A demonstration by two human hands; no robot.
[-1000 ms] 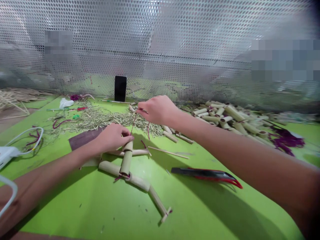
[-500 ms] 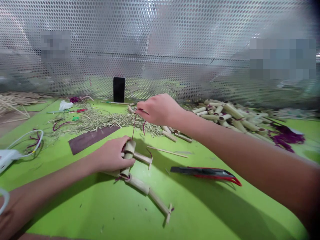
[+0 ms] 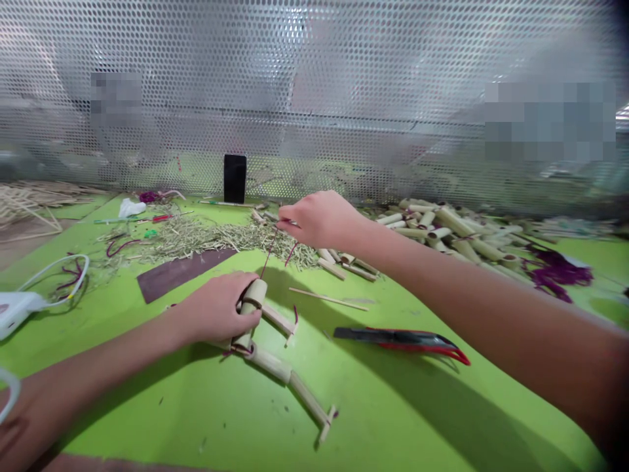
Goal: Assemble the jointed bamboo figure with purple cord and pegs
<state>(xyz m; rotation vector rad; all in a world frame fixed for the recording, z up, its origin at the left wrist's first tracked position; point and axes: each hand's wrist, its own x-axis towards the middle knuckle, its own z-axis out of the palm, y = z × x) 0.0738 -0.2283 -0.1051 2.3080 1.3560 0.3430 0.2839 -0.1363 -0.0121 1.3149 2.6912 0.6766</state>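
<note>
My left hand (image 3: 223, 308) is closed around the body of a jointed bamboo figure (image 3: 269, 364), fingers and thumb wrapped on its short tube pieces. Two limbs of the figure reach right over the green table, each ending in a small cross stick. Above and to the right, my right hand (image 3: 314, 219) pinches a dark red string (image 3: 268, 255). The string runs taut from those fingers down to the top of the figure, and a loose end hangs below the hand. A red and black utility knife (image 3: 400, 339) lies right of the figure.
A thin stick (image 3: 328, 299) lies beyond the figure. Behind are a brown strip (image 3: 181, 272), bamboo shavings (image 3: 211, 236), a phone (image 3: 234, 178) standing upright, and a heap of bamboo tubes (image 3: 457, 229). Purple string (image 3: 557, 272) lies right; a white power strip (image 3: 18, 311) left. A perforated metal panel (image 3: 314, 98) closes the back.
My right hand has moved slightly right with the string, which now slants more. My left hand still grips the figure, which has tipped and shifted a little.
</note>
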